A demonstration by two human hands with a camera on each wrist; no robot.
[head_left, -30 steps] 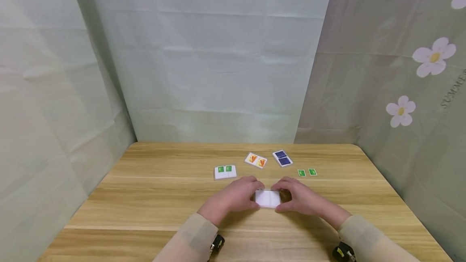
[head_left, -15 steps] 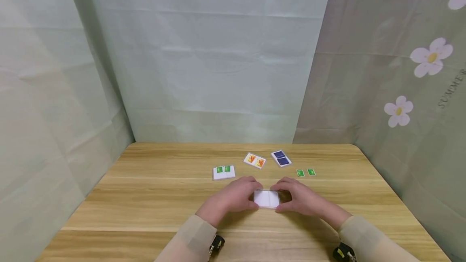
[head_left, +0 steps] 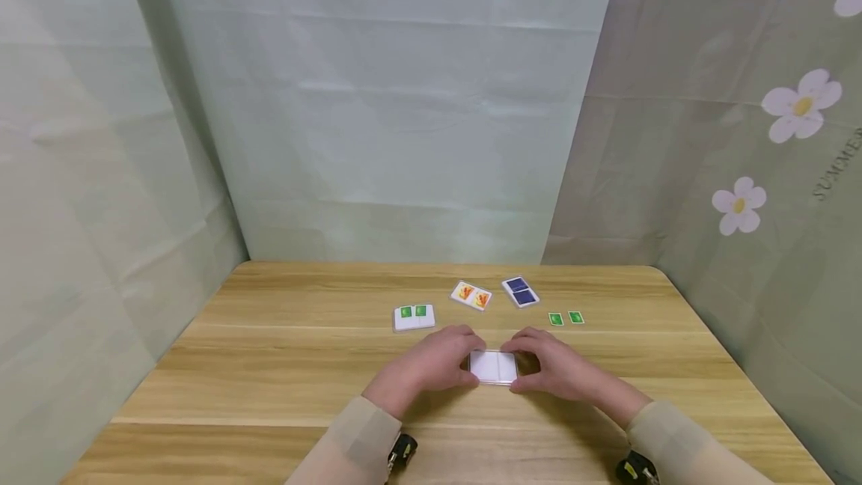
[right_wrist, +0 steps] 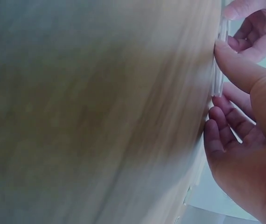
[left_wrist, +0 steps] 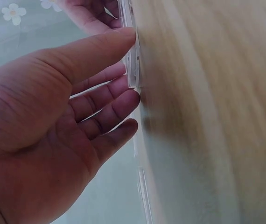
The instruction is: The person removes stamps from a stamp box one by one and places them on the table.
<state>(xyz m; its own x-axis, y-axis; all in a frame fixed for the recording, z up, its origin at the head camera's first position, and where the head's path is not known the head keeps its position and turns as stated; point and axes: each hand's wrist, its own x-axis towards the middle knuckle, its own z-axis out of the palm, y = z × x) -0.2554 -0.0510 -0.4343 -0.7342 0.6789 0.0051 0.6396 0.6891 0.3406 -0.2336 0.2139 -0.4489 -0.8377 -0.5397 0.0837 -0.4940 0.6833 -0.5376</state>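
Clear plastic, thin and stiff: the case (head_left: 494, 367) lies on the table (head_left: 269, 365), pinched at its ends by the left hand (head_left: 431, 365) and right hand (head_left: 555, 369). Likely light, slippery; best held by its edges. Wrist views show thumbs on its rim (left_wrist: 132, 70); contents stay hidden.

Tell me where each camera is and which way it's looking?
Head: worn on the head, looks forward and down at the wooden table; both hands and sleeves show, left hand and right hand gripping the clear case.
Left wrist: on the left wrist, looks along the palm; the left hand's fingers show.
Right wrist: on the right wrist, looks along the palm; the right hand's fingers show.
Shared: all three show the case and table.
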